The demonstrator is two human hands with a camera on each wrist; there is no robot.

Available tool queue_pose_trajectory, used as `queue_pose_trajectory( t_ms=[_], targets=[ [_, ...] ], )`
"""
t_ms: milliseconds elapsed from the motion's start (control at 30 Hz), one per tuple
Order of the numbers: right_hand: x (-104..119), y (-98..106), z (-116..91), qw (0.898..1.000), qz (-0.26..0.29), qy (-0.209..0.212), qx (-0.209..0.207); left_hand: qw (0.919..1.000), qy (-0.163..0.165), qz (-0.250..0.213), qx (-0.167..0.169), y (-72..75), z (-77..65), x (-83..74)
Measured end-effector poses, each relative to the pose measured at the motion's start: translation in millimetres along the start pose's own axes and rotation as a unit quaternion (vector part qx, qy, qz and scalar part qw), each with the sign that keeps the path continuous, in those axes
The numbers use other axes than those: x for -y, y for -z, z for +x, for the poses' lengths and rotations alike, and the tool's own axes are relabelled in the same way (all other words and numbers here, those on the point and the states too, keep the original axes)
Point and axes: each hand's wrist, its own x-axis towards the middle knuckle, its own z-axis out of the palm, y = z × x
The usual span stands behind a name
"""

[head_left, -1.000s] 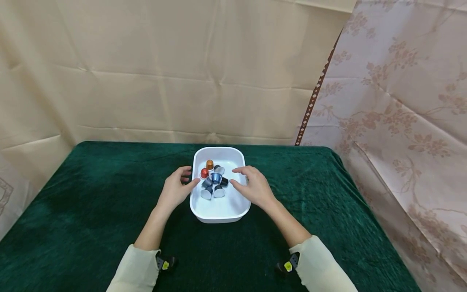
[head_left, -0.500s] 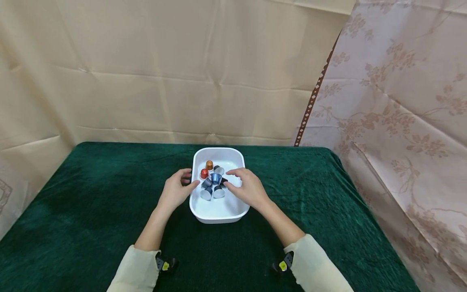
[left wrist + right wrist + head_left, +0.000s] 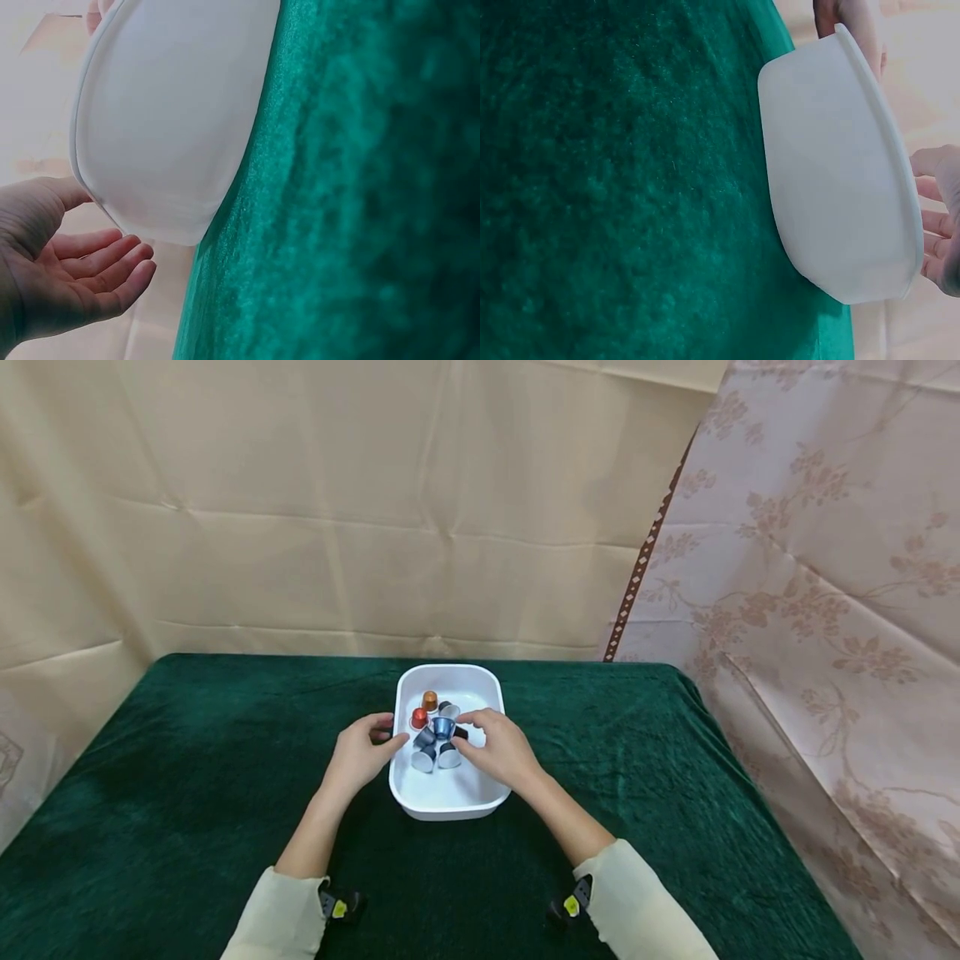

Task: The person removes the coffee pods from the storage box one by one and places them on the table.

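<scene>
Several coffee capsules lie in a heap inside a white tub (image 3: 450, 795), seen in the head view. A blue coffee capsule (image 3: 444, 727) sits on top, with a red one (image 3: 419, 718) and a copper one (image 3: 430, 700) to its far left. My right hand (image 3: 497, 745) reaches over the tub's right side, thumb and forefinger parted, fingertips right at the blue capsule and a black capsule (image 3: 461, 732). Over the left rim, my left hand (image 3: 360, 750) has its thumb inside the tub and its relaxed fingers outside. Both wrist views show the tub's outer wall (image 3: 165, 112), which hides the capsules.
Dark green velvet cloth (image 3: 225, 777) covers the table under the tub. Behind the table's far edge hangs a beige curtain (image 3: 300, 527), with a floral curtain (image 3: 810, 568) on the right.
My right hand has moved left over the tub, from near its right rim to the blue capsule. The left hand stays at the left rim. The capsules lie as before.
</scene>
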Motion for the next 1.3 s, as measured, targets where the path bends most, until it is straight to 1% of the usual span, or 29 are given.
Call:
queue_pose_trajectory(
  t_ms=[100,200,333,500,1033,1300],
  targets=[
    [0.1,-1.3,1.5,1.000,0.003,-0.002,0.010,1.0000,0.003,0.001,0.003,-0.4,-0.2,0.7],
    [-0.2,-2.7,2.9,1.000,-0.005,-0.006,0.016,1.0000,0.004,-0.001,0.003,-1.0,0.4,0.8],
    [-0.4,-3.6,4.4,1.000,-0.012,-0.007,0.018,1.0000,0.000,-0.004,0.001,-1.5,1.1,0.5],
    [-1.2,-4.8,5.9,1.000,-0.005,-0.005,0.023,1.0000,-0.002,-0.004,0.000,-1.5,0.8,0.3],
    [-3.9,-9.8,10.2,0.999,-0.007,-0.024,0.041,0.9999,-0.006,-0.013,0.003,-1.7,0.4,0.9],
    [-1.8,-10.6,13.8,0.998,-0.028,-0.036,0.053,0.9999,-0.006,-0.011,0.003,-1.6,1.3,1.1]
  ],
)
